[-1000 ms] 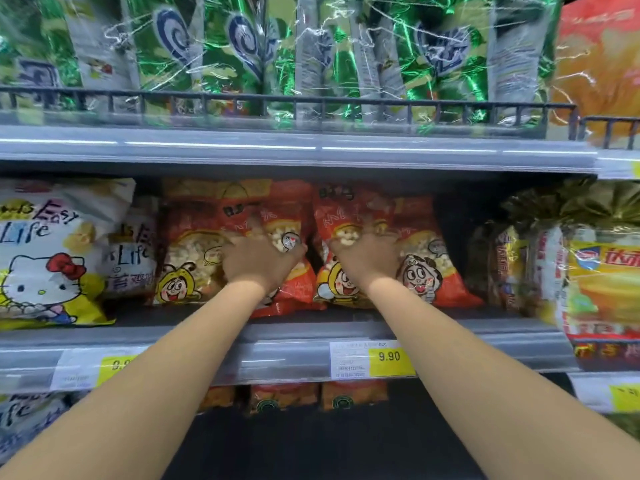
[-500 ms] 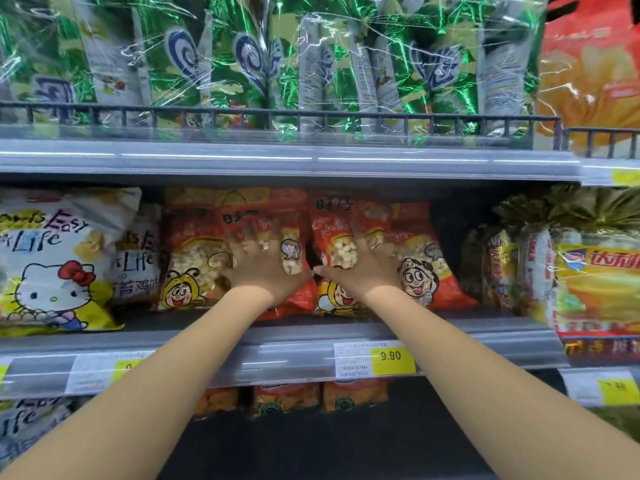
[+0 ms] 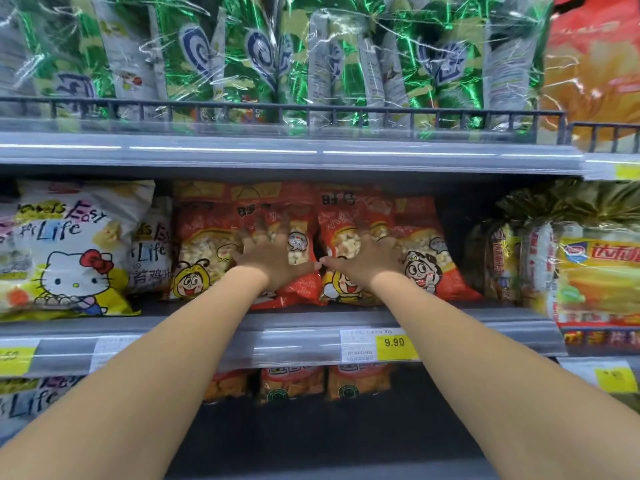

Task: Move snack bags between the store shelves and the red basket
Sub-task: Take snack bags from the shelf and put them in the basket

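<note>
Several red snack bags with cartoon faces stand in a row on the middle shelf [image 3: 311,323]. My left hand [image 3: 273,254] lies flat with fingers spread on the front of one red bag [image 3: 298,289]. My right hand [image 3: 363,258] lies flat, fingers spread, on the neighbouring red bag [image 3: 339,289]. The two thumbs almost touch between the bags. Another red bag [image 3: 429,261] leans at the right end of the row, one more [image 3: 197,251] at the left. The red basket is out of view.
White cartoon-cat snack bags [image 3: 69,251] fill the shelf's left part, yellow wrapped packs [image 3: 595,271] the right. Green foil bags [image 3: 263,57] stand behind a black rail [image 3: 311,109] on the upper shelf. Orange bags [image 3: 294,382] sit on the shelf below. A 9.90 price tag [image 3: 394,342] marks the shelf edge.
Both hands opened from curled to flat with spread fingers on the red bags and drew closer together, thumbs nearly touching. The camera tilted slightly, so the shelves sit lower in view.
</note>
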Demonstrator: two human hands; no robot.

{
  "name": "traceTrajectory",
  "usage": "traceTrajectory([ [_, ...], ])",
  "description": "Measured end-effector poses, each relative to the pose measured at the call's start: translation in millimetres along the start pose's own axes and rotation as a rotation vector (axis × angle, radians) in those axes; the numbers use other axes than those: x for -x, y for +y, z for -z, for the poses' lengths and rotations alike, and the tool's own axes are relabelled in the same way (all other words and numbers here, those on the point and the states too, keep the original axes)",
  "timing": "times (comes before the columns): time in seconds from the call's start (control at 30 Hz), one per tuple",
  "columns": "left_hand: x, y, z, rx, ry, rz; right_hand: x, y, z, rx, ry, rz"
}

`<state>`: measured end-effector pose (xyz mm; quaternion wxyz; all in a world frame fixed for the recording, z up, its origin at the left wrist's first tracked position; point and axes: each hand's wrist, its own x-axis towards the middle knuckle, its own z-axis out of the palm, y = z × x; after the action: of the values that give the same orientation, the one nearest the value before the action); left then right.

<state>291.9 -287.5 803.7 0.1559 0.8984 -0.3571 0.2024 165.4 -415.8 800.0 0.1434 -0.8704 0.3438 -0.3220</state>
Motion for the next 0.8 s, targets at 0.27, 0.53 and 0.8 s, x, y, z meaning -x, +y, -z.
traceTrajectory([
  [0.27,72,1,25,-0.111,0.368,-0.176,55,5,27,0.081,0.226,0.057],
  [0.53,228,-21,-32,-0.125,0.436,-0.299,219,37,-29,0.18,0.411,0.352],
  [0.8,394,-65,-142,-0.037,0.174,-0.268,382,98,-138,0.266,0.126,0.359],
])
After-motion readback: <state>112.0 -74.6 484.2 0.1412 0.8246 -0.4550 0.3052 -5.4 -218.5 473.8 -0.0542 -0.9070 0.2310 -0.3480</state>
